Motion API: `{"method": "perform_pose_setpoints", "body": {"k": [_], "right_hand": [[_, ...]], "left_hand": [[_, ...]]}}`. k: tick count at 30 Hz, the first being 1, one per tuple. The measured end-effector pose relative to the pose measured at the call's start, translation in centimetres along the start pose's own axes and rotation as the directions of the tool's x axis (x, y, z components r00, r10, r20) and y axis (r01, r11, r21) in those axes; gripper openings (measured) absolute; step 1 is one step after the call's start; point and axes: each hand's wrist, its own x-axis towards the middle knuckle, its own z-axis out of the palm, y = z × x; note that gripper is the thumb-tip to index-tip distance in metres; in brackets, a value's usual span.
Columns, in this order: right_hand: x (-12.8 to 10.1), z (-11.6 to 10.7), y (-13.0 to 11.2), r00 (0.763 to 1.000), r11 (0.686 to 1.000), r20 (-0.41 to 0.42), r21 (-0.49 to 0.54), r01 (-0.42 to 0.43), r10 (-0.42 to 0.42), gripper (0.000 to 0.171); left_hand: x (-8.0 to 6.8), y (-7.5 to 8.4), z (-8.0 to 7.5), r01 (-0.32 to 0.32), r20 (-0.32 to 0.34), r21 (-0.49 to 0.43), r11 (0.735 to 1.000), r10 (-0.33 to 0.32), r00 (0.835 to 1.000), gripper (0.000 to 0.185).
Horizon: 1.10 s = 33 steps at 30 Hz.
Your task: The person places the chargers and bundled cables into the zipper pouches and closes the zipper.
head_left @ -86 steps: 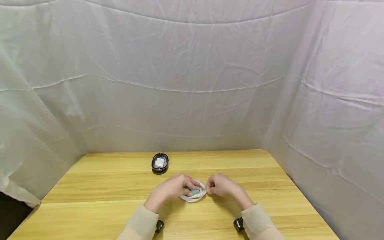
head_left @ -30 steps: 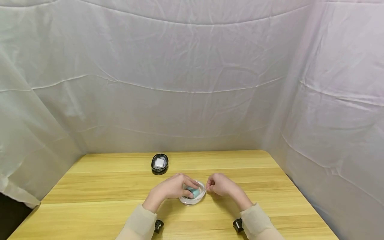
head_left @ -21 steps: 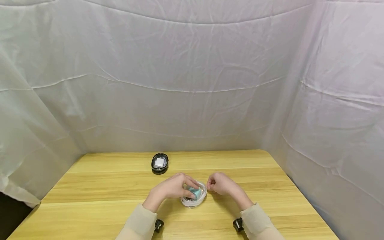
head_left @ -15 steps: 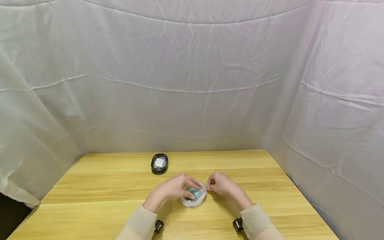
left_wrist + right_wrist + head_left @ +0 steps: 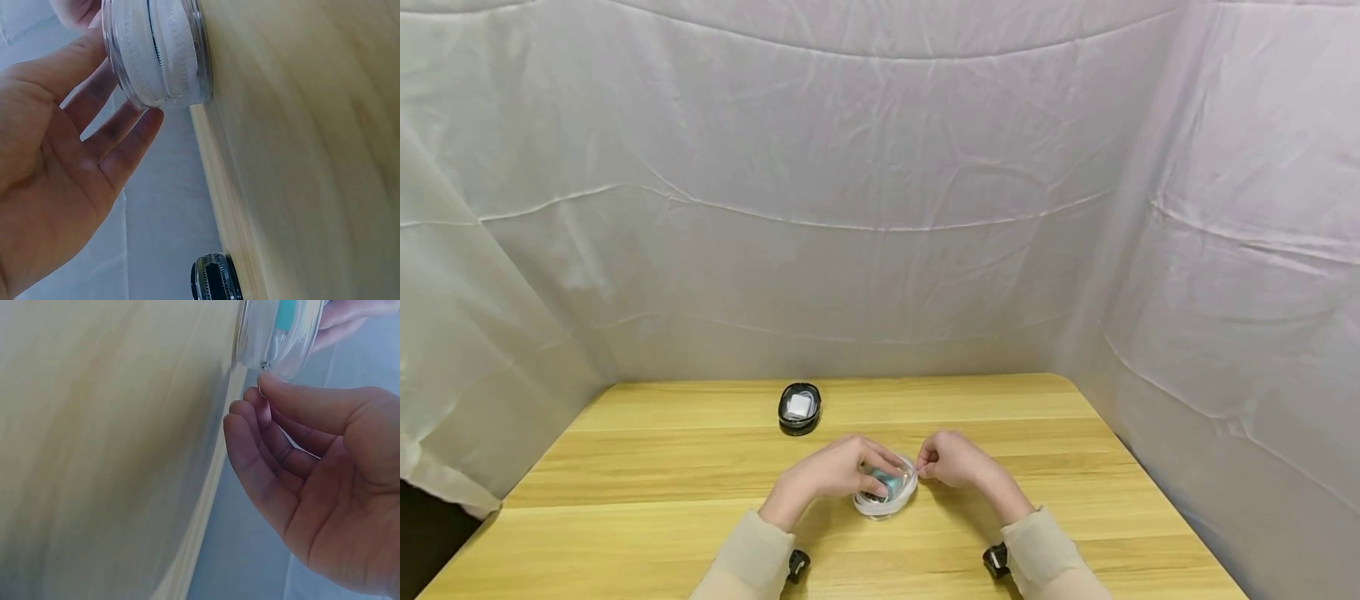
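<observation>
A clear oval zip pouch (image 5: 886, 507) with a white zipper band (image 5: 164, 56) rests on the table between my hands. Something teal (image 5: 890, 481) shows through its transparent top, partly covered by fingers. My left hand (image 5: 835, 467) grips the pouch from the left, thumb and fingers spread over its top and side. At the right side, my right hand (image 5: 312, 462) pinches the small metal zipper pull (image 5: 264, 366) between thumb and index finger. In the left wrist view, the zipper teeth run as a narrow dark line along the band.
A black-rimmed oval pouch (image 5: 800, 410) with a white block and a cable inside stands farther back to the left. The wooden table (image 5: 662, 467) ends at pale hanging cloth (image 5: 850, 292) behind and to the sides.
The pouch has shifted slightly toward me and turned a little, and its top lies flatter than in the oldest frame. Both hands have stayed nearly in place.
</observation>
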Motion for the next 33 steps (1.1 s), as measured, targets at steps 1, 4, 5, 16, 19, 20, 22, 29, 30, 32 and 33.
{"method": "perform_pose_setpoints", "body": {"k": [1, 4, 5, 16, 19, 20, 22, 29, 30, 32, 33], "right_hand": [[0.02, 0.0, 0.05, 1.0, 1.0, 0.004, 0.001, 0.0, 0.0, 0.011], [0.05, -0.03, 0.08, 1.0, 1.0, 0.012, -0.003, 0.003, -0.003, 0.012], [0.05, -0.04, 0.06, 1.0, 1.0, 0.014, -0.004, 0.003, -0.003, 0.013], [-0.07, -0.17, -0.05, 1.0, 0.999, 0.017, -0.032, 0.012, -0.011, 0.016], [-0.09, -0.17, -0.04, 1.0, 0.999, 0.017, -0.035, 0.014, -0.014, 0.017], [-0.1, -0.18, -0.05, 1.0, 0.999, 0.017, -0.035, 0.016, -0.015, 0.017], [-0.11, -0.19, -0.07, 1.0, 0.999, 0.019, -0.034, 0.019, -0.018, 0.017], [-0.12, -0.38, -0.05, 0.999, 0.999, 0.027, -0.03, 0.026, -0.026, 0.016], [-0.13, -0.41, -0.06, 0.999, 0.999, 0.03, -0.027, 0.026, -0.025, 0.016], [-0.16, -0.45, -0.06, 0.999, 0.999, 0.036, -0.023, 0.023, -0.023, 0.017], [-0.17, -0.43, -0.06, 0.999, 1.0, 0.038, -0.021, 0.023, -0.022, 0.017]], "left_hand": [[0.0, -0.04, 0.03, 0.004, -0.001, -0.004, 1.0, -0.004, 1.0, 0.031], [0.0, -0.1, 0.13, 0.016, -0.004, -0.012, 1.0, -0.016, 1.0, 0.031], [0.01, -0.11, 0.17, 0.018, -0.006, -0.014, 1.0, -0.018, 1.0, 0.031], [0.06, 0.17, 0.23, 0.038, -0.019, -0.008, 0.999, -0.039, 0.999, 0.028], [0.1, 0.19, 0.25, 0.036, -0.02, 0.004, 0.999, -0.036, 0.999, 0.028], [0.12, 0.2, 0.27, 0.034, -0.02, 0.008, 0.999, -0.034, 0.999, 0.028], [0.14, 0.2, 0.3, 0.031, -0.021, 0.012, 0.999, -0.031, 0.999, 0.027], [0.09, 0.33, 0.29, 0.035, -0.022, 0.016, 0.999, -0.035, 0.999, 0.026], [0.06, 0.37, 0.28, 0.033, -0.022, 0.017, 0.999, -0.033, 0.999, 0.026], [0.01, 0.49, 0.27, 0.031, -0.022, 0.018, 0.999, -0.031, 0.999, 0.026], [-0.02, 0.56, 0.25, 0.03, -0.022, 0.02, 0.999, -0.03, 0.999, 0.026]]}}
